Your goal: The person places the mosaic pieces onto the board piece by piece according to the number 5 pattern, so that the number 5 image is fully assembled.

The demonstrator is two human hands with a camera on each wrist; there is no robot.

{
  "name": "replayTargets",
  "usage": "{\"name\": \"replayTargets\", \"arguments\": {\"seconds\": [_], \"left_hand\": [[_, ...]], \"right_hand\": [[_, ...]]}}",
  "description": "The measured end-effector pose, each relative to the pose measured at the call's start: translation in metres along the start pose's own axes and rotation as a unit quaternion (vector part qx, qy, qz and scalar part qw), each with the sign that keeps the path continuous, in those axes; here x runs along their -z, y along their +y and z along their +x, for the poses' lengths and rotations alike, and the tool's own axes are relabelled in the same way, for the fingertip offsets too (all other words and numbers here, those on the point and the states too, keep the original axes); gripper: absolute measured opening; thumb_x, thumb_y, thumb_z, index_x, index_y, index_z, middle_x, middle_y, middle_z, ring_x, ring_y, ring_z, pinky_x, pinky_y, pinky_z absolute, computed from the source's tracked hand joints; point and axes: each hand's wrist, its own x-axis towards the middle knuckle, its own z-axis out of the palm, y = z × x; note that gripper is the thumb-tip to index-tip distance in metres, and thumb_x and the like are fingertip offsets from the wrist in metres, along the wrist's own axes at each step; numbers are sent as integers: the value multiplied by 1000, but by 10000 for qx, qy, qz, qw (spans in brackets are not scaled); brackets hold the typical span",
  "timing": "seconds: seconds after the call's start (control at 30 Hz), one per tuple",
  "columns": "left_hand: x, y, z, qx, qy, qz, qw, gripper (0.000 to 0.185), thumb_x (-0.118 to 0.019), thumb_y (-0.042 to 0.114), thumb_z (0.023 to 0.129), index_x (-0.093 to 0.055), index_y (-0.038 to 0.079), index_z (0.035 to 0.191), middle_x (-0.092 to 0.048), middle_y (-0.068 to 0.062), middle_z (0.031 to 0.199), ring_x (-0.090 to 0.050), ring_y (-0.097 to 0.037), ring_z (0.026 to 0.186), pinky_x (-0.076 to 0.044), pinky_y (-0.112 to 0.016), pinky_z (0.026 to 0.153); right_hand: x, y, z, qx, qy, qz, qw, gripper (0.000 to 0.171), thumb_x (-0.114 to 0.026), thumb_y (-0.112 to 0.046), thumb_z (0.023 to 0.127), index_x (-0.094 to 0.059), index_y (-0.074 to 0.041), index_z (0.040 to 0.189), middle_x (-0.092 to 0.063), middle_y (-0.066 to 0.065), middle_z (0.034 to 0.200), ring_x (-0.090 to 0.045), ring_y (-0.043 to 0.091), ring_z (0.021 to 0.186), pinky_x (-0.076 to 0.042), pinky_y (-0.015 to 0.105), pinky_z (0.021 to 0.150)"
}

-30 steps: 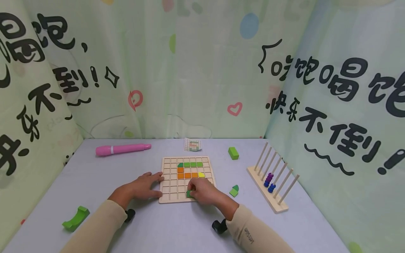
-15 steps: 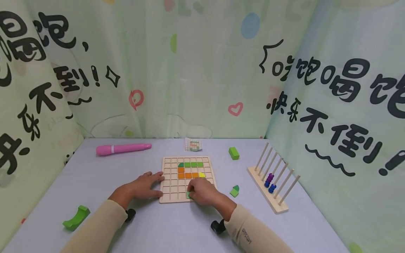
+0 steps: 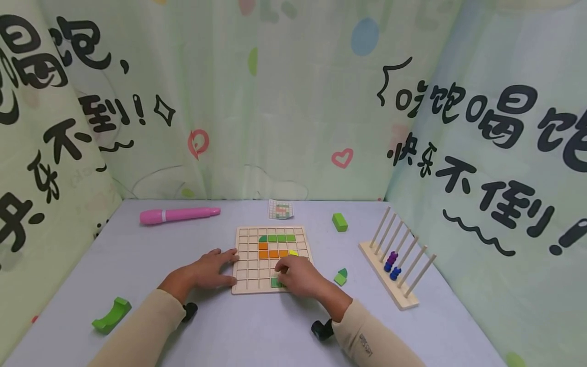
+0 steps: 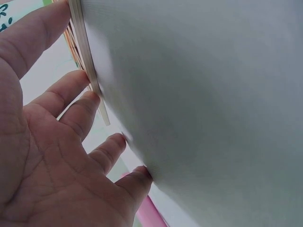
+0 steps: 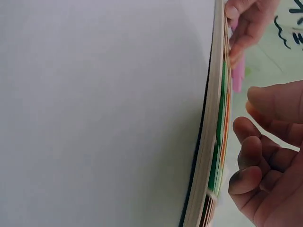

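Observation:
A wooden grid board lies flat mid-table. It carries a row of green tiles, orange tiles and a yellow tile. A green square tile sits in a cell of the bottom row. My right hand hovers over the board's near right corner, fingers loosely curled just right of that tile; in the right wrist view the right hand holds nothing and stands slightly off the board's edge. My left hand lies flat, its fingertips against the board's left edge.
A pink marker lies at the back left and a pattern card behind the board. There is a green block at the back right, small green pieces right of the board, and a green arch at the front left. A peg rack with beads stands right. Curtains wall the table.
The right hand has let go of the green tile and eased slightly right; the tile now shows lying in its bottom-row cell. The left hand has stayed put.

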Motion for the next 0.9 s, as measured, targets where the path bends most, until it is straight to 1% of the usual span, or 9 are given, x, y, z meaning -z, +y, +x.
{"name": "replayTargets", "arguments": {"seconds": [0.13, 0.27, 0.37, 0.43, 0.5, 0.6, 0.7, 0.8, 0.9], "left_hand": [[-2, 1, 1, -17, -3, -25, 10000, 79, -77, 47, 89, -46, 20, 157, -36, -20, 164, -27, -48, 152, -32, -71, 114], [-4, 1, 1, 5, -24, -16, 10000, 80, -76, 48, 90, -45, 20, 158, -35, -20, 165, -27, -48, 152, -32, -72, 114], [-5, 1, 2, 23, -23, 7, 10000, 81, -76, 49, 90, -43, 21, 159, -34, -22, 164, -27, -48, 152, -32, -72, 114], [-5, 0, 2, 31, -18, 9, 10000, 81, -76, 49, 90, -44, 20, 159, -34, -22, 165, -26, -48, 152, -32, -72, 114], [-4, -1, 1, 11, 1, 25, 10000, 80, -75, 48, 90, -44, 20, 158, -35, -21, 165, -26, -49, 152, -31, -73, 114], [-3, -1, -1, 23, 7, 9, 10000, 80, -75, 48, 91, -45, 19, 158, -35, -22, 165, -25, -49, 153, -31, -73, 114], [-1, -1, -1, 22, -13, 23, 10000, 80, -75, 48, 91, -44, 19, 159, -34, -23, 165, -26, -50, 152, -31, -73, 114], [1, -1, 0, 32, -44, 11, 10000, 81, -75, 49, 91, -43, 20, 159, -33, -22, 165, -25, -48, 153, -31, -72, 115], [1, 1, 0, 8, -71, 16, 10000, 81, -75, 49, 91, -43, 20, 159, -33, -22, 165, -26, -48, 152, -32, -72, 115]], "right_hand": [[10, 25, -9, -159, 229, 269, 9992, 12, -67, -10, 98, -73, -9, 108, -63, -2, 95, -54, 16, 86, -48, 31, 76], [24, 54, -22, -510, 507, 420, 9965, 12, -66, -9, 98, -73, -8, 109, -65, 0, 98, -54, 17, 84, -48, 32, 73], [37, 75, -31, -808, 709, 298, 9938, 14, -66, -8, 99, -73, -8, 111, -67, 3, 102, -55, 17, 86, -50, 34, 76], [46, 87, -36, -945, 792, 58, 9923, 15, -66, -7, 99, -74, -9, 111, -68, 5, 105, -57, 18, 89, -52, 38, 81], [54, 98, -40, -1027, 749, -262, 9915, 16, -65, -4, 99, -76, -9, 110, -68, 7, 107, -60, 20, 94, -54, 43, 87], [62, 109, -45, -912, 527, -721, 9918, 22, -63, 3, 96, -77, -8, 109, -68, 10, 110, -65, 26, 103, -55, 49, 95], [64, 115, -49, -686, 329, -1043, 9916, 27, -63, 8, 91, -78, -7, 107, -69, 10, 110, -67, 29, 106, -54, 50, 97], [64, 119, -51, -519, 287, -1269, 9901, 27, -67, 8, 87, -78, -8, 106, -70, 9, 107, -68, 27, 103, -55, 49, 96], [63, 120, -53, -578, 253, -1361, 9887, 23, -72, 2, 89, -79, -10, 107, -70, 6, 107, -67, 25, 103, -55, 48, 97]]}}
